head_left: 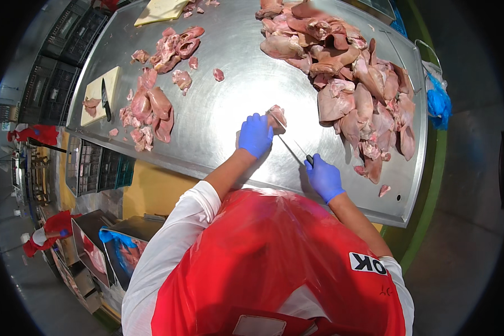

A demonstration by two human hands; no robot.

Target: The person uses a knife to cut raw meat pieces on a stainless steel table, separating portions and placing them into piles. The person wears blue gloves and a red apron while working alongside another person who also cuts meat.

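My left hand, in a blue glove, presses a small pinkish piece of meat against the steel table. In my right hand, also gloved in blue, is a knife with a black handle. Its thin blade points up and left toward that piece; whether it touches is hard to tell. To the right lies a large pile of skin-on meat, many pieces shaped like pig ears. Smaller trimmed pieces lie in heaps on the left.
Beyond the left heap, a white cutting board bears another knife and a meat scrap. A second board lies at the far edge. Black crates stand left of the table. A blue plastic bag hangs at the right. People in red are at lower left.
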